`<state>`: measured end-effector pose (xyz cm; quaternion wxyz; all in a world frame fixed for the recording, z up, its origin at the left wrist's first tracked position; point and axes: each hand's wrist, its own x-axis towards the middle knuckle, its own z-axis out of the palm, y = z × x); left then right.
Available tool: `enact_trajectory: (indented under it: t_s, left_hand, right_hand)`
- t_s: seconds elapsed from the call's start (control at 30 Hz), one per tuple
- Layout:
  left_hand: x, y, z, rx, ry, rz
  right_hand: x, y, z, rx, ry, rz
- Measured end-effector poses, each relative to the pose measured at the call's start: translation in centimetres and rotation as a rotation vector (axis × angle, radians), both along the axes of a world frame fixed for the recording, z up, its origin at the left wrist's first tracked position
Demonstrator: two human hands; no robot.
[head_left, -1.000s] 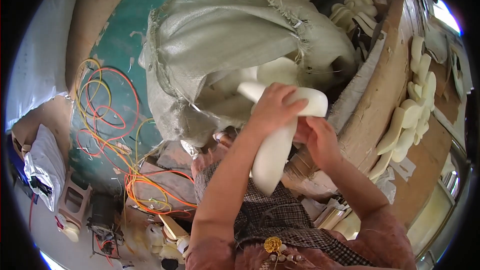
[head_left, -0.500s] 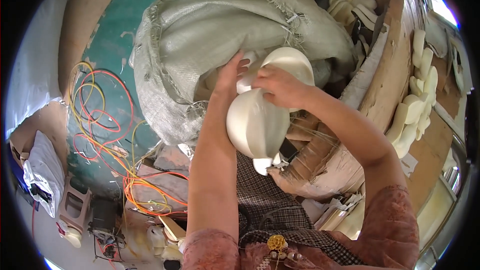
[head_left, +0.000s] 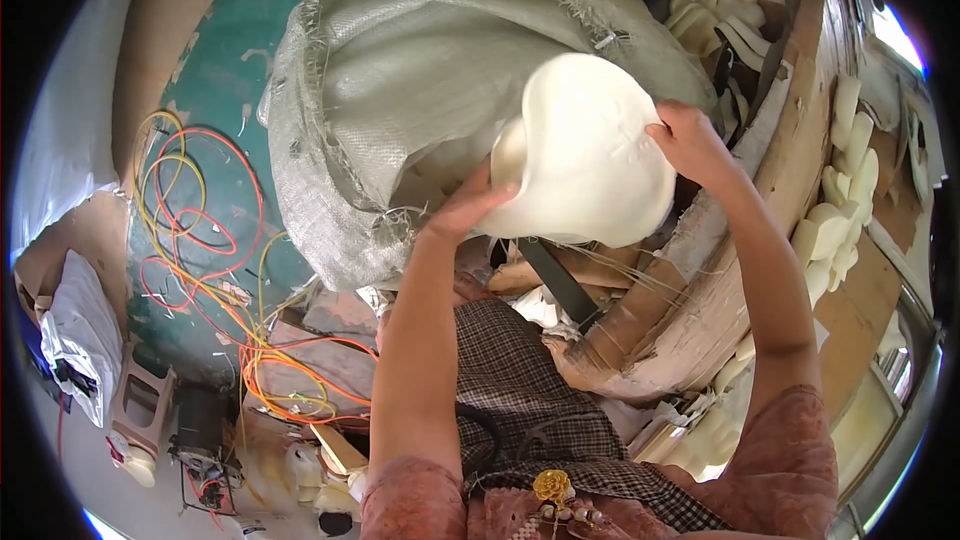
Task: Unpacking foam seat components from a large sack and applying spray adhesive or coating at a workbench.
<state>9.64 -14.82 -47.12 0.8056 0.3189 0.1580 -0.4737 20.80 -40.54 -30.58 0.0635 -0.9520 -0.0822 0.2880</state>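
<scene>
A cream moulded foam bra cup piece point(head_left: 600, 150) is held up in front of the sack's mouth, its broad smooth face toward me. My right hand point(head_left: 697, 143) pinches its right edge. At its lower left edge is my left hand point(head_left: 470, 205), thumb in front and the other fingers mostly hidden behind. Another rounded cream part point(head_left: 508, 153) shows just left of the piece; whether it is joined to it I cannot tell. The large pale woven sack point(head_left: 430, 70) lies open behind, with more pale foam shapes in its shadowed opening.
A worn cardboard box wall point(head_left: 690, 290) curves along the right. Stacked foam cups point(head_left: 840, 195) stand beyond it, and more foam pieces point(head_left: 715, 10) lie at the back right. Orange and yellow hoses point(head_left: 250, 340) coil on the left floor, near a small stool point(head_left: 143, 390) and a dark motor point(head_left: 205, 430).
The foam piece has been raised and turned to show its broad face. My right hand has moved right to its edge; my left hand has come down to the lower left edge.
</scene>
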Motion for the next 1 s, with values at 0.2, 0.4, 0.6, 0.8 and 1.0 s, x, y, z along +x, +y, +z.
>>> enact_trajectory:
  t_s: [0.2,0.4,0.6,0.8,1.0]
  left_hand:
    - [-2.4,0.7,-0.1,-0.072,-0.061,0.003]
    - [-6.3,1.8,-0.9,-0.123,0.030,0.131]
    - [-5.8,-0.2,-0.4,0.150,-0.103,0.001]
    - [-6.2,-1.8,-1.4,0.174,0.149,0.192]
    - [-6.4,0.0,-0.8,0.139,0.200,0.171]
  right_hand:
    - [0.6,2.3,-0.3,0.035,0.162,0.112]
    - [-4.0,5.4,0.4,-0.198,0.306,0.508]
    - [-5.4,4.5,-2.3,-0.194,0.351,0.425]
    - [-1.9,4.7,-5.7,0.126,0.374,-0.028]
    - [0.9,7.6,-8.9,-0.135,0.556,0.131]
